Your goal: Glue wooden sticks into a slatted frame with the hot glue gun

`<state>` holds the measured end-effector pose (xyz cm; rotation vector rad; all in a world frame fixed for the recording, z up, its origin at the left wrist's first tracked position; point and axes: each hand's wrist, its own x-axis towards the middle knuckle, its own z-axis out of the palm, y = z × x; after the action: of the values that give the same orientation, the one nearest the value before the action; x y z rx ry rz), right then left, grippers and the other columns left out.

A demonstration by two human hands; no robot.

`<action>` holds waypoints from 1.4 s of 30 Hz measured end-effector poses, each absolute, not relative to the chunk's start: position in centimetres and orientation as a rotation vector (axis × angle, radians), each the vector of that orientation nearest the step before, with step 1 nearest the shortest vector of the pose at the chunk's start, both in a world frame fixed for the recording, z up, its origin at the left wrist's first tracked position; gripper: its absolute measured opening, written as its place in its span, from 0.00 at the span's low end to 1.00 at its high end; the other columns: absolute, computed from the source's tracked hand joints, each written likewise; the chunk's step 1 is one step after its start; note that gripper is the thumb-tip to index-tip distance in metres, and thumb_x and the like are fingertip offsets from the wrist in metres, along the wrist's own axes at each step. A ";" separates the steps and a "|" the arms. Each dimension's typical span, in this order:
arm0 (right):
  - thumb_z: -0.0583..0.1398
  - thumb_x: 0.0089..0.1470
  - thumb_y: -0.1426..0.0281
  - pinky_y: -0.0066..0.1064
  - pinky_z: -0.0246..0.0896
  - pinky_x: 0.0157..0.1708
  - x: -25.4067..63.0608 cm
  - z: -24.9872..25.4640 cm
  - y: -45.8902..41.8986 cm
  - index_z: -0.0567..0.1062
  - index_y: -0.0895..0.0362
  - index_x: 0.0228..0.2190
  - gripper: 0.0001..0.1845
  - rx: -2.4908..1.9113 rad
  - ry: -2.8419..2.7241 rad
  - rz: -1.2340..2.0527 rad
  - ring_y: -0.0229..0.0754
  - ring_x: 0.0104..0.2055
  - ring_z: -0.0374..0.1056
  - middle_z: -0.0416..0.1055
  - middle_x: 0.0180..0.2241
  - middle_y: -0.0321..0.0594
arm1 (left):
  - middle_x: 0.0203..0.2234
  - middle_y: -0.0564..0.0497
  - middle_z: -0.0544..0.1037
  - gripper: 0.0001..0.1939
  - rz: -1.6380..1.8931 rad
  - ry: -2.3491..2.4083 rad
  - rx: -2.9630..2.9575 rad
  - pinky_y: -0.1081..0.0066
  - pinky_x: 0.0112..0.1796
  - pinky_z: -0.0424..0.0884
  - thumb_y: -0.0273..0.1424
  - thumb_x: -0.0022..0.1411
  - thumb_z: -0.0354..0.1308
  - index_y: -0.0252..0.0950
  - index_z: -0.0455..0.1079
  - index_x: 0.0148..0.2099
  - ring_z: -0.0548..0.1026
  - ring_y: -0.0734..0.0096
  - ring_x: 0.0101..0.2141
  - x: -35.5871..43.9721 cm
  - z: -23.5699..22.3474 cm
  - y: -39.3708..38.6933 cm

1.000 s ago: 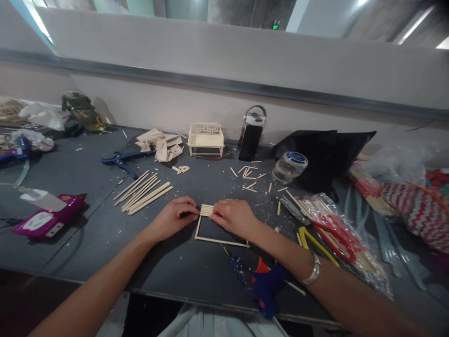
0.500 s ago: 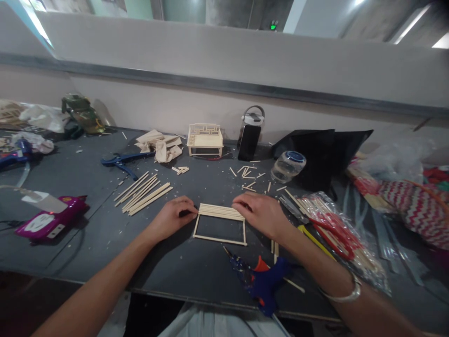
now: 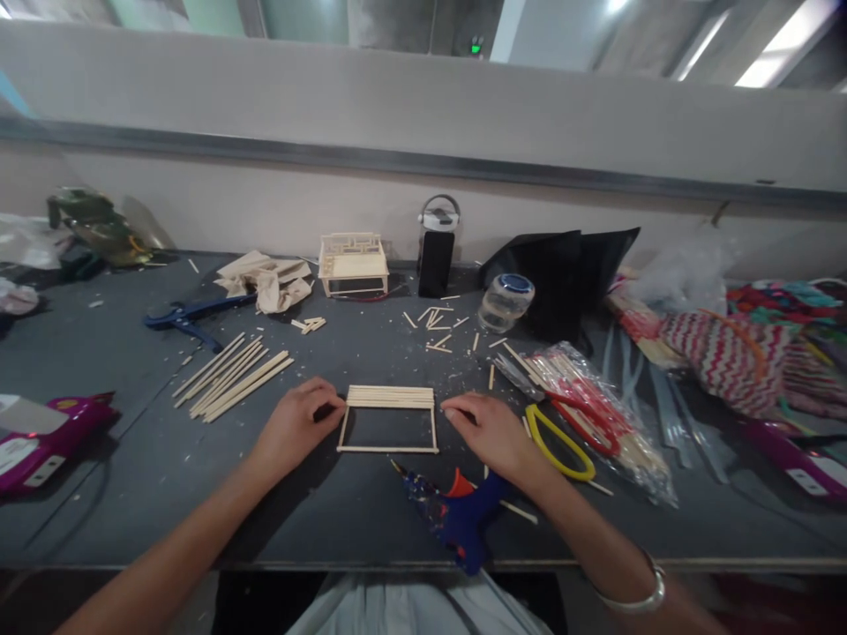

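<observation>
The rectangular pale stick frame [image 3: 390, 399] lies on the dark, crumb-flecked tabletop [image 3: 318, 520]; left of it, the left hand [image 3: 301, 422] curls at its corner, grip unclear; right of it, the right hand [image 3: 490, 430] hovers empty.

Pliers [image 3: 191, 319] lie left of crumpled paper [image 3: 268, 280] on a tabletop [image 3: 318, 520]; a miniature bench [image 3: 353, 265] stands between the paper and a bottle [image 3: 438, 251], a jar [image 3: 505, 302] to the bottle's right.

A blue-lidded jar [image 3: 504, 305] sits to the right of a white-topped bottle [image 3: 440, 217].
</observation>
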<state>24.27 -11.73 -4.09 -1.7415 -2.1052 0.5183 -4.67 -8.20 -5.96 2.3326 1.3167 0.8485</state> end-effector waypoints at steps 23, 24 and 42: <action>0.53 0.58 0.74 0.33 0.63 0.48 24.6 -4.9 -10.9 0.80 0.55 0.39 0.15 -1.717 -2.020 0.612 0.44 0.45 0.73 0.78 0.41 0.42 | 0.42 0.50 0.75 0.14 0.799 1.748 2.093 0.56 0.47 0.64 0.37 0.63 0.49 0.43 0.76 0.42 0.71 0.60 0.43 -2.7 -6.6 -11.9; 0.54 0.58 0.74 0.33 0.63 0.48 24.6 -5.0 -10.9 0.80 0.55 0.39 0.15 -1.714 -2.019 0.614 0.44 0.45 0.73 0.78 0.40 0.41 | 0.42 0.50 0.75 0.14 0.801 1.752 2.095 0.56 0.47 0.64 0.37 0.63 0.50 0.43 0.76 0.42 0.71 0.60 0.43 -2.7 -6.7 -11.9; 0.54 0.57 0.73 0.35 0.64 0.45 24.5 -5.3 -10.9 0.80 0.56 0.40 0.15 -1.678 -2.025 0.637 0.45 0.42 0.73 0.78 0.39 0.43 | 0.42 0.51 0.75 0.14 0.738 1.767 2.146 0.58 0.43 0.61 0.32 0.63 0.49 0.45 0.76 0.44 0.69 0.61 0.41 -2.3 -6.5 -12.2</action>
<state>24.47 -10.94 -5.34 -1.6779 -2.0247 0.6370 -2.28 -12.20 -6.53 2.1458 1.7673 0.7376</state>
